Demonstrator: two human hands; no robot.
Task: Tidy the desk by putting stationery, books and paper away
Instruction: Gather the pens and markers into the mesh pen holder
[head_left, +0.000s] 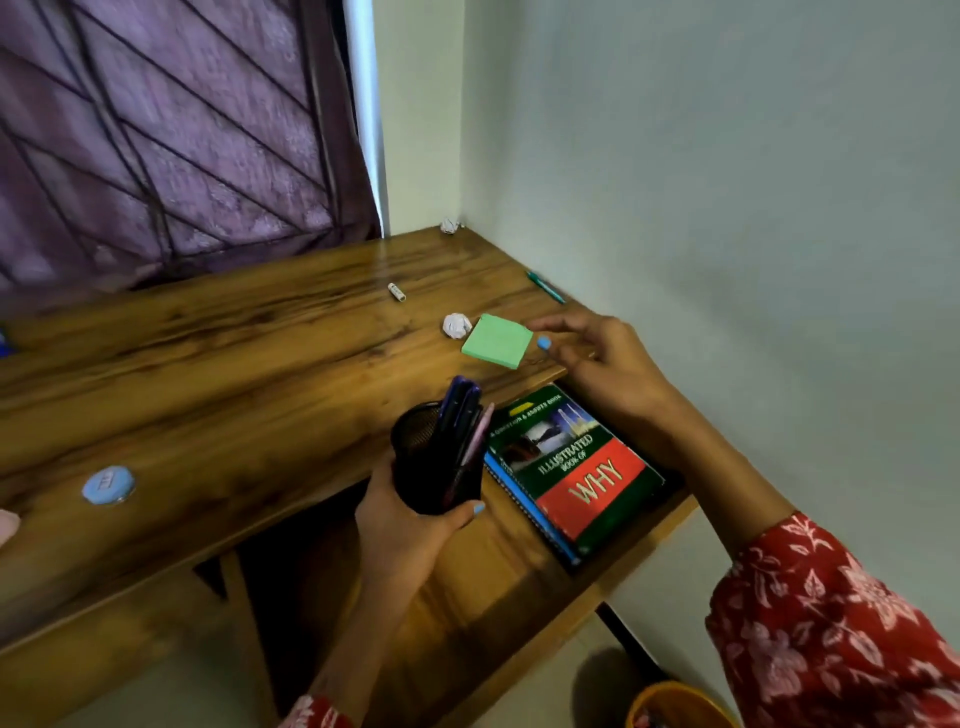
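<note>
My left hand (410, 525) grips a black mesh pen holder (434, 462) with several pens standing in it, held in front of the desk's edge. My right hand (602, 358) hovers with fingers spread just right of a green sticky-note pad (497, 341) on the wooden desk (234, 353); it holds nothing. A crumpled paper ball (457, 326) lies beside the pad, another (449, 225) sits in the far corner. A green pen (545, 287) lies by the wall and a small white tube (396, 291) farther back. Books, the top one titled "Illustrated Book of Why" (574, 467), lie on a lower shelf (519, 587).
A round blue item (109, 484) sits near the desk's front left. A purple curtain (166, 135) hangs behind the desk and a pale wall (727, 208) bounds it on the right. A yellow bin (675, 706) stands on the floor below.
</note>
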